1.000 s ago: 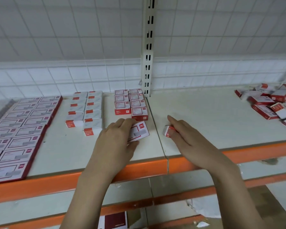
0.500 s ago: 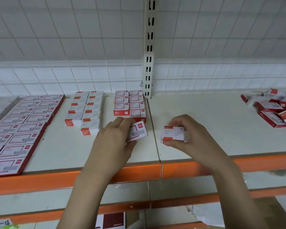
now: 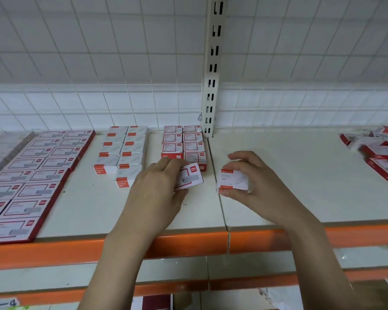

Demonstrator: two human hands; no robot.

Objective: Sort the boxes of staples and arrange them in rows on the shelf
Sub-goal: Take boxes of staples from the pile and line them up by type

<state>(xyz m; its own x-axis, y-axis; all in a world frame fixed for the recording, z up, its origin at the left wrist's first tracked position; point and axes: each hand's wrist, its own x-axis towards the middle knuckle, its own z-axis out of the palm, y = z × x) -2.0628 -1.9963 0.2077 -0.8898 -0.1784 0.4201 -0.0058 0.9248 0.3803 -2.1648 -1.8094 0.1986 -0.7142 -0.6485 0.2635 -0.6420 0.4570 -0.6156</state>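
Closest to you runs the orange front edge (image 3: 188, 243) of the shelf (image 3: 289, 175). Just past it are your two hands. Your left hand (image 3: 154, 191) holds a white box with a red corner (image 3: 189, 178), tilted, fingers curled over its top. Your right hand (image 3: 253, 180) pinches a small white box with a red stripe (image 3: 233, 179) between thumb and fingers, just beside the seam between the two boards.

Behind your left hand sit two neat rows of red-edged boxes (image 3: 183, 143). Left of those are two rows of white boxes (image 3: 123, 151), then a big block of flat boxes (image 3: 34, 175). Far right lies a messy pile of boxes (image 3: 379, 153). At the back stands a white slotted post (image 3: 212, 70).
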